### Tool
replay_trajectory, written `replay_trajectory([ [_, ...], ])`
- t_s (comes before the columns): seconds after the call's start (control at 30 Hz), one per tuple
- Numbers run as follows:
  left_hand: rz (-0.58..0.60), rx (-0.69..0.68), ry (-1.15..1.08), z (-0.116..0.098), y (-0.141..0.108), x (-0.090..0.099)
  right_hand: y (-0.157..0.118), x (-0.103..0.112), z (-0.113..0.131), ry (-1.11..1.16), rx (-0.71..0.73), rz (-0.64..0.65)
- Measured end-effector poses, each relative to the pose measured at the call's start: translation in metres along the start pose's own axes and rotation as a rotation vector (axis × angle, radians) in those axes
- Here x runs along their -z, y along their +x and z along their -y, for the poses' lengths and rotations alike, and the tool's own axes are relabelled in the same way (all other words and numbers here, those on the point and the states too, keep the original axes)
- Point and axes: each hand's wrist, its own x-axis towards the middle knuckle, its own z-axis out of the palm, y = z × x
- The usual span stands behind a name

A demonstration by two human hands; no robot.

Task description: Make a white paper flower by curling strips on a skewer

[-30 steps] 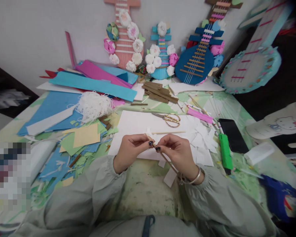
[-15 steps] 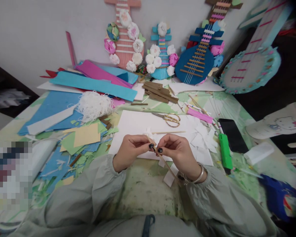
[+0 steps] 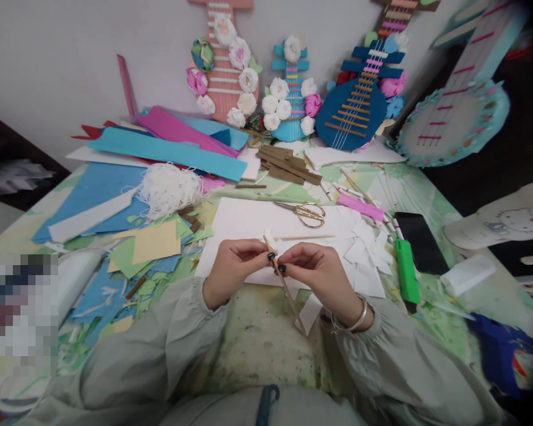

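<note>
Pale wall (image 3: 71,71) at the far side, behind a cluttered, green-splashed table (image 3: 257,355). Propped far right of centre, a dark blue lute-shaped model (image 3: 331,127) with brown bars. Mid-table, a white sheet (image 3: 244,216); farther left, a tangle of white string (image 3: 171,186). Over the sheet's near edge, left hand (image 3: 231,269) with thumb and fingers pinching a thin tan stick; right hand (image 3: 320,269) just beside, fingertips narrowed at the stick, grip unclear. On the sheet, farther off, gold-handled scissors (image 3: 298,209). Between the hands, the thin tan stick (image 3: 288,296), slanting from far left to near right.
</note>
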Motion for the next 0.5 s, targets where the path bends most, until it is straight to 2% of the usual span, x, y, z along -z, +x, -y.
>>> replay_trajectory([
  [0.2,0.014,0.011,0.011,0.0017,-0.0002,-0.0008,0.0008,0.0017,-0.0045,-0.054,0.032,-0.010],
  [0.5,0.076,0.047,-0.081,0.0083,0.0007,0.0021,0.0020,0.0078,-0.0080,0.067,-0.061,0.034],
])
